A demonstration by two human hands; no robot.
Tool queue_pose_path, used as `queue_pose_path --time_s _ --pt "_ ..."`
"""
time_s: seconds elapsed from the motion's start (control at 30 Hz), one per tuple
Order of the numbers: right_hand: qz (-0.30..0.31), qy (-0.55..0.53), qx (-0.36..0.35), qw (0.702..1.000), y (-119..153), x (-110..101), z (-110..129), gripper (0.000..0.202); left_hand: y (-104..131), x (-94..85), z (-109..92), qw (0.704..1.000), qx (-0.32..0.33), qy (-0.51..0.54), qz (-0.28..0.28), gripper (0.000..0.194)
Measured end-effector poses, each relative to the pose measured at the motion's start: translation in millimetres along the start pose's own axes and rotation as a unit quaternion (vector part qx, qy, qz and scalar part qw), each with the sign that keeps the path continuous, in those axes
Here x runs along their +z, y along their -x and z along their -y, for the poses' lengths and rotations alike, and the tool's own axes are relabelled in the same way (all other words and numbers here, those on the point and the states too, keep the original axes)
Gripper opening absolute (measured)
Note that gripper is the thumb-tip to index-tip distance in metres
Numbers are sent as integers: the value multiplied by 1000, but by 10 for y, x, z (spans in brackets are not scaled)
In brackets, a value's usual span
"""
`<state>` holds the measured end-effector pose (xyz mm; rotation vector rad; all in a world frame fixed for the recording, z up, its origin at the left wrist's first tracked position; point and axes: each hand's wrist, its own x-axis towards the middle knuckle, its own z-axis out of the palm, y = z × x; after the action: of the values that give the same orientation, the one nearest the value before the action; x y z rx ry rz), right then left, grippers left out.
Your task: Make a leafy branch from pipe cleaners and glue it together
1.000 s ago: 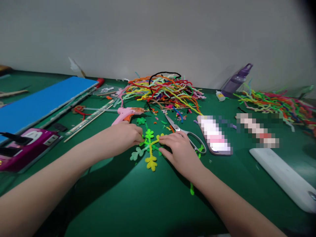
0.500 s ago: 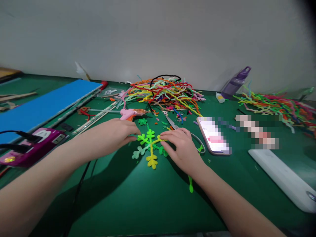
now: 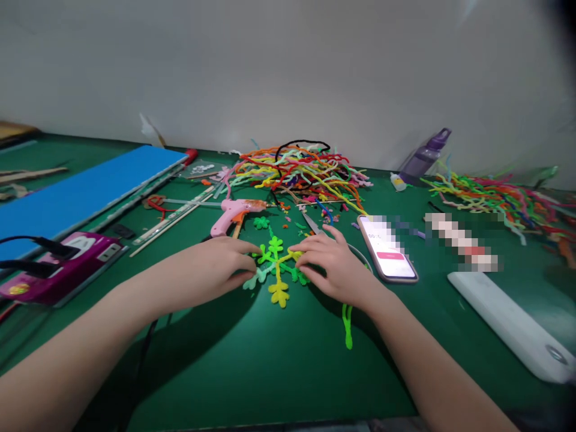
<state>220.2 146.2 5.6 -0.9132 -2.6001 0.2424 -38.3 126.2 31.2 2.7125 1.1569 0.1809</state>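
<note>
A leafy pipe-cleaner snowflake in green, pale mint and yellow lies on the green table between my hands. My left hand pinches its left side, the fingertips over the green and mint branches. On the other side, my right hand has its fingers closed at the upper yellow branch and covers part of the right green one. Scissors lie partly beneath my right hand, their handles mostly hidden. A bent bright-green pipe cleaner pokes out below my right wrist. A small green looped piece is just behind the snowflake.
Behind my left hand rests a pink glue gun. A pipe-cleaner pile lies by the wall. At right are a lit phone, a white bar-shaped object and a purple bottle; a purple power strip with cables is at left.
My left hand has moved right and slightly down, from the snowflake's edge onto its left branches. My right hand stays at the yellow branch. The view has shifted slightly.
</note>
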Motion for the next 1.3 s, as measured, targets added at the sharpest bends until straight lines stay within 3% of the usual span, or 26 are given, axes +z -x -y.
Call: queue_pose_path --time_s 0.1,0.33,0.53,0.77,1.17,1.3 --pt "6 -6 5 1000 0 -14 -13 11 -7 -20 -12 999 3 -18 41 26" --pt "25 7 -28 999 -3 -4 -46 11 101 15 -47 998 -7 -11 58 24" --pt "23 -2 -34 999 -7 40 -44 15 122 52 -18 999 8 0 40 26" --pt "33 8 -31 999 -15 73 -34 19 129 91 15 998 12 -7 58 30" --pt "27 23 -34 999 -15 84 -42 20 120 80 15 999 20 15 20 28" --pt "17 23 -27 999 -18 83 -48 21 112 85 10 999 7 5 36 33"
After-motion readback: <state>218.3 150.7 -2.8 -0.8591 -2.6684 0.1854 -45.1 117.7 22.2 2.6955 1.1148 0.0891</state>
